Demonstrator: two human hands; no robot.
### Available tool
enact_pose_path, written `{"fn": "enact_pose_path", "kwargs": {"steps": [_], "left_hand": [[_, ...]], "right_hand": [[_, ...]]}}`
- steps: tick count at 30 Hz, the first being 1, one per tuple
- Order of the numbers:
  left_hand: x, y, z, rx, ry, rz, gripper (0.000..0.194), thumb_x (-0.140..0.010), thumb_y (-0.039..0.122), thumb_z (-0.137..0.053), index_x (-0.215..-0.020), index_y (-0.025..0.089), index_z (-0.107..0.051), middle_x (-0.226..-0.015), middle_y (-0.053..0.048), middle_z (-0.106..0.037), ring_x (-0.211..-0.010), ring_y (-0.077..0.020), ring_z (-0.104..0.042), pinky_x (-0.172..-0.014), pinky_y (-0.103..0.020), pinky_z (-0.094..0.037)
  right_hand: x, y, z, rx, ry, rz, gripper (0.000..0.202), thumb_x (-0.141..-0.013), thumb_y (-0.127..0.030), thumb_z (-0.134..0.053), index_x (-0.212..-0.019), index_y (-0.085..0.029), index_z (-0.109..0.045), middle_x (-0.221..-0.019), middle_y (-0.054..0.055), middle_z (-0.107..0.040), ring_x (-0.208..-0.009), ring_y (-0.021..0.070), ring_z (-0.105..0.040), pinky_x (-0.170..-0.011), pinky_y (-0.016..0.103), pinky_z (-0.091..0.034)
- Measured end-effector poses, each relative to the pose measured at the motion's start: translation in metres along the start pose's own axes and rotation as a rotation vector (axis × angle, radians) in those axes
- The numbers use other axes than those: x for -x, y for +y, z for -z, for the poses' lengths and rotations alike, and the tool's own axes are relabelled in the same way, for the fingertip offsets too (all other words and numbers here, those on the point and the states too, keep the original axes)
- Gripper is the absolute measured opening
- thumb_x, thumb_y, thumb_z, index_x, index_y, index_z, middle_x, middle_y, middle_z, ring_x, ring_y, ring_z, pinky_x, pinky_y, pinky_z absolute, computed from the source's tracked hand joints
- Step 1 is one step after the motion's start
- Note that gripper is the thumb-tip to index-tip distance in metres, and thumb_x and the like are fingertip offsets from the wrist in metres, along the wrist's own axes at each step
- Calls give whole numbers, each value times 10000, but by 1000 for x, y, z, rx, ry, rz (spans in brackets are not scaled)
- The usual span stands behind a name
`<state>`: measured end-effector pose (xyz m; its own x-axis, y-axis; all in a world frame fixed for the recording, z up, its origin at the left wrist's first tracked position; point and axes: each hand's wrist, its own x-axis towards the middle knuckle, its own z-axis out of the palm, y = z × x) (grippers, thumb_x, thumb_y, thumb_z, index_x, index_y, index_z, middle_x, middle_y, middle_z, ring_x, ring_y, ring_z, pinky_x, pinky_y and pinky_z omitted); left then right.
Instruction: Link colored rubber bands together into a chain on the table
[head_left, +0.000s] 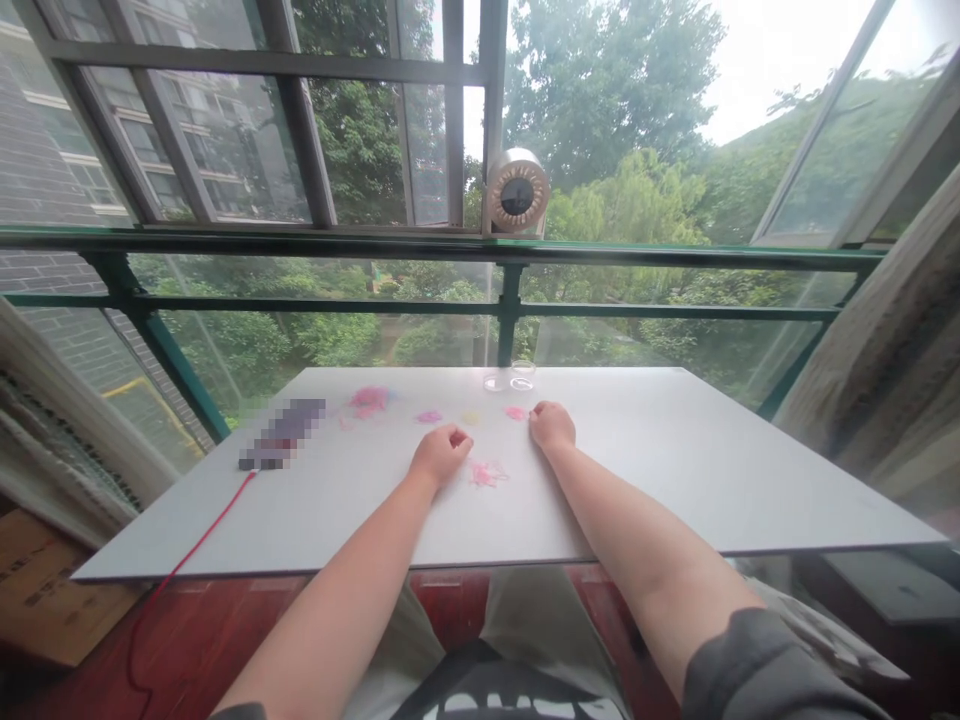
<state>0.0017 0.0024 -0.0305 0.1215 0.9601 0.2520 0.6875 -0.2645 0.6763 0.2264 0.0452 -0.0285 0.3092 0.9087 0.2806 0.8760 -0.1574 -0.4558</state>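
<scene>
My left hand (442, 454) hovers over or rests on the white table, its thumb and fingertips pinched together; anything between them is too small to name. Just right of it lies a loose pile of thin pink bands (487, 474), which look like small rubber bands. My right hand (553, 428) is closed beside a small pink-red pile (515, 413), and its fingertips are mostly hidden. Farther left are a faint yellow pile (470, 418), a purple pile (429, 417) and a larger mixed pink heap (370, 400).
Two clear round containers (523, 377) stand at the back edge of the white table (712, 460). A blurred-out device (289, 430) with a red cable (206, 535) lies at left. Behind are a green railing (675, 257) and a round fan-like object (517, 195).
</scene>
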Motion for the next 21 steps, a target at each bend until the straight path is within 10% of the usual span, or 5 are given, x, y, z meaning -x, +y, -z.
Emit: {"fn": "enact_pose_path", "kwargs": {"steps": [21], "left_hand": [[0, 1, -2, 37, 10, -8, 173, -716, 311, -530, -763, 190, -646, -773, -12, -672, -700, -143, -582, -641, -249, -413]], "right_hand": [[-5, 0, -7, -198, 7, 59, 211, -759, -219, -442, -817, -200, -644, -856, 68, -662, -826, 183, -588, -715, 262, -403]]}}
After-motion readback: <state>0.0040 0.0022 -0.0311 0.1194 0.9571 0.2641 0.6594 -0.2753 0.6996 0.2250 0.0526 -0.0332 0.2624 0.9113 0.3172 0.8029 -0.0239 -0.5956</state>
